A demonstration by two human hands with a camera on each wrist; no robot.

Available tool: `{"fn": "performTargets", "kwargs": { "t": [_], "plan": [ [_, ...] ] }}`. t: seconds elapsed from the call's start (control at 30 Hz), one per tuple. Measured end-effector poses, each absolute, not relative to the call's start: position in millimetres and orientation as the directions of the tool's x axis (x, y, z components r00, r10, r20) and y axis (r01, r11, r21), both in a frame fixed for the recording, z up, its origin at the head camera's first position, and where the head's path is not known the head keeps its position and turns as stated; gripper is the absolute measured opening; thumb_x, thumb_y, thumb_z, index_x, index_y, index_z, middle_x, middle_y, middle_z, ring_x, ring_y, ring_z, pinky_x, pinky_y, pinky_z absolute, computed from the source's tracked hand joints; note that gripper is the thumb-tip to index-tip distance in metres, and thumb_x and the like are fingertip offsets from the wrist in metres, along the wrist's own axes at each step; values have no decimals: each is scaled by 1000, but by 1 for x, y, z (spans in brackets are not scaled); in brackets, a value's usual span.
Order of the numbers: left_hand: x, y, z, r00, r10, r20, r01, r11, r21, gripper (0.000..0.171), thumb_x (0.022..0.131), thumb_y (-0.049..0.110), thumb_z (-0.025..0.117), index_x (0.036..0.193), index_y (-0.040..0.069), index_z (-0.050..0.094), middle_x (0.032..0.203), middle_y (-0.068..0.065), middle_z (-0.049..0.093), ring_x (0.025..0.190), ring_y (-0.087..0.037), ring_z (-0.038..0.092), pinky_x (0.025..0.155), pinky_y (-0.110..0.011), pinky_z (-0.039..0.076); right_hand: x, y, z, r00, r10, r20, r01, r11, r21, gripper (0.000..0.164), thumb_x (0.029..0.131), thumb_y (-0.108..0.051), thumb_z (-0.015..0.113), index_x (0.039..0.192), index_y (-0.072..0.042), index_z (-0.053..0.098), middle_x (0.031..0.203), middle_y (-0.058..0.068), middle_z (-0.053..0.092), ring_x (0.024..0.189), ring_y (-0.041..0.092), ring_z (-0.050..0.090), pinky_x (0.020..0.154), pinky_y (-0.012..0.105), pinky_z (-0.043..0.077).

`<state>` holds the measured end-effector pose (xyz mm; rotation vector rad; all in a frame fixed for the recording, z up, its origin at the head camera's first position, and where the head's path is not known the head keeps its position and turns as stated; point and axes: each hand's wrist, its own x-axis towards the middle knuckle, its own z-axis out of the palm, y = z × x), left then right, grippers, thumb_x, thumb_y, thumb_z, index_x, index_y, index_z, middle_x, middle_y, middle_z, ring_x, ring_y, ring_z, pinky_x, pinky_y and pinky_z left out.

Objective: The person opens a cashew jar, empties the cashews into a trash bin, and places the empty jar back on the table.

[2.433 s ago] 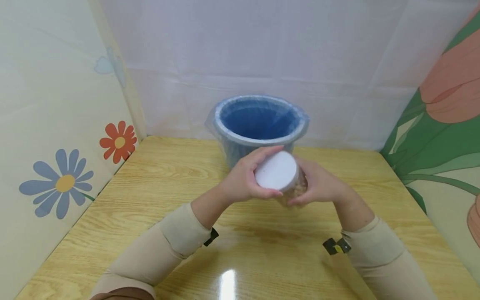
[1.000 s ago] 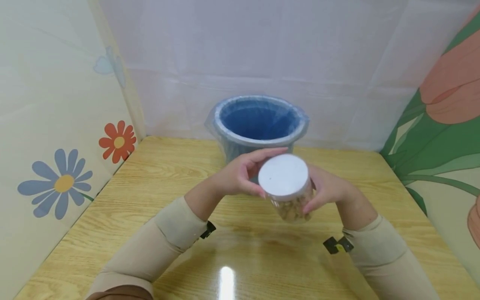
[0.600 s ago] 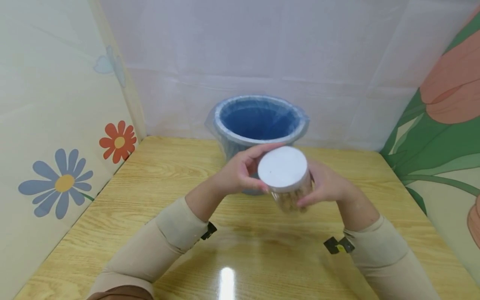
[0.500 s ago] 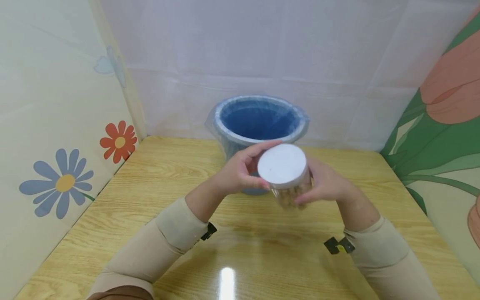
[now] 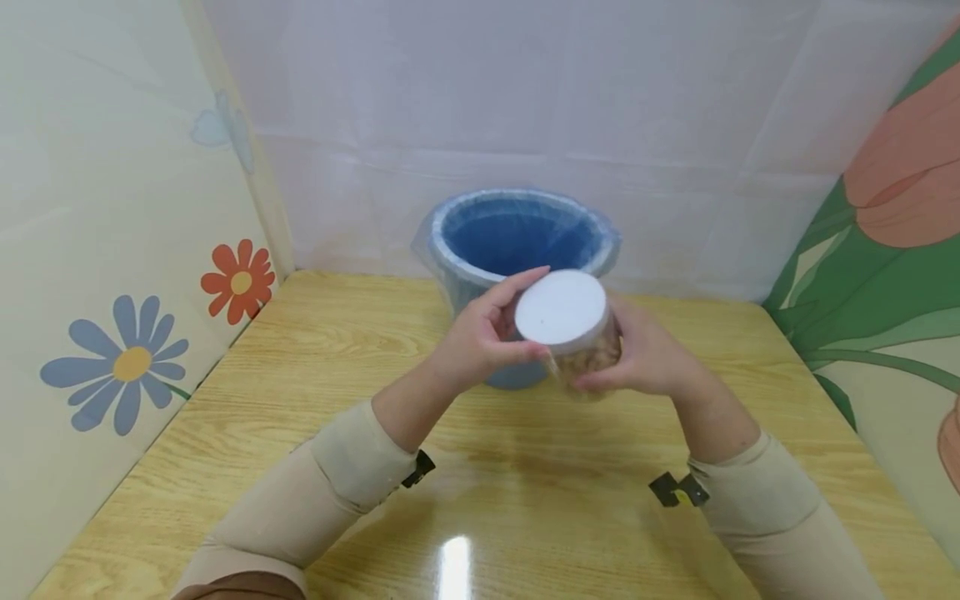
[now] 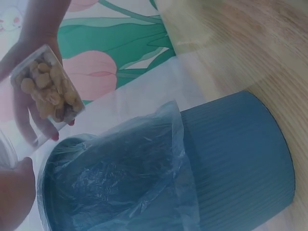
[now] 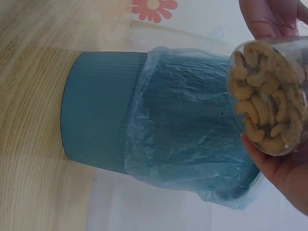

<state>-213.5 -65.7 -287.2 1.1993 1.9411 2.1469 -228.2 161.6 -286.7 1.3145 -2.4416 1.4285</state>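
In the head view a clear plastic jar [image 5: 583,362] with a white lid [image 5: 561,307] is held up, tilted, in front of the bin. The right wrist view shows cashews [image 7: 260,103] through its base. My left hand [image 5: 474,340] holds the lid's edge, with the thumb on the near side and a finger on the far side. My right hand [image 5: 654,348] grips the jar's body from the right. The lid sits on the jar. Part of each hand's fingers is hidden behind the jar in the head view.
A blue ribbed bin [image 7: 103,108], lined with a translucent bag [image 7: 178,125], stands on the wood-grain table [image 5: 360,333] just behind the jar. A white sheet [image 5: 555,100] hangs at the back. Flower-patterned panels [image 5: 112,233] border both sides.
Over the last second the jar has risen in the head view towards the bin, both hands moving with it. Its lid stays on. The bin has not moved.
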Motion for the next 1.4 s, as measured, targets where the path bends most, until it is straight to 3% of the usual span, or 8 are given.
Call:
{"fn": "performTargets", "kwargs": {
  "t": [0.13, 0.37, 0.6, 0.83, 1.1, 1.4],
  "plan": [
    [-210, -65, -285, -734, 460, 500, 437, -243, 866, 82, 71, 8, 77, 139, -1, 33, 138, -15, 40, 120, -25, 46, 95, -33, 45, -229, 161, -287, -653, -636, 412, -677, 246, -693, 96, 54, -10, 88, 136, -17, 38, 124, 0, 52, 113, 17, 48, 98, 41, 40],
    [-213, -68, -285, -699, 493, 518, 437, -279, 855, 102, 61, 36, 78, 139, -6, 28, 141, -20, 35, 125, -29, 42, 98, -34, 42, -228, 165, -283, -639, -662, 391, -684, 258, -682, 97, 55, -13, 88, 137, -16, 36, 126, 1, 50, 115, 18, 47, 98, 43, 39],
    [-222, -76, -285, -574, 599, 558, 432, -356, 828, 100, 66, 22, 80, 140, -9, 20, 145, -23, 25, 132, -28, 31, 104, -36, 34, -230, 170, -277, -594, -726, 346, -681, 226, -696, 94, 56, -12, 87, 136, -11, 36, 124, 3, 51, 112, 19, 49, 97, 37, 42],
    [-228, -79, -284, -502, 686, 527, 418, -341, 842, 101, 68, 23, 80, 142, -6, 18, 142, -25, 29, 125, -26, 40, 97, -36, 43, -231, 172, -276, -560, -770, 305, -684, 223, -694, 89, 56, -16, 87, 132, -6, 40, 121, 5, 54, 107, 19, 52, 92, 35, 47],
    [-232, -77, -285, -450, 714, 536, 466, -324, 823, 105, 66, 29, 80, 142, -7, 17, 141, -25, 30, 124, -26, 39, 99, -37, 41, -232, 172, -276, -503, -821, 271, -686, 188, -703, 92, 58, -16, 85, 135, -5, 35, 124, 6, 51, 111, 20, 50, 94, 37, 45],
    [-229, -75, -284, -466, 698, 545, 468, -328, 821, 102, 66, 32, 81, 140, -8, 22, 138, -25, 34, 120, -25, 41, 98, -36, 42, -229, 171, -276, -518, -818, 250, -650, 187, -736, 91, 59, -12, 84, 135, -4, 34, 124, 7, 50, 110, 21, 51, 93, 37, 46]
  ]
}}
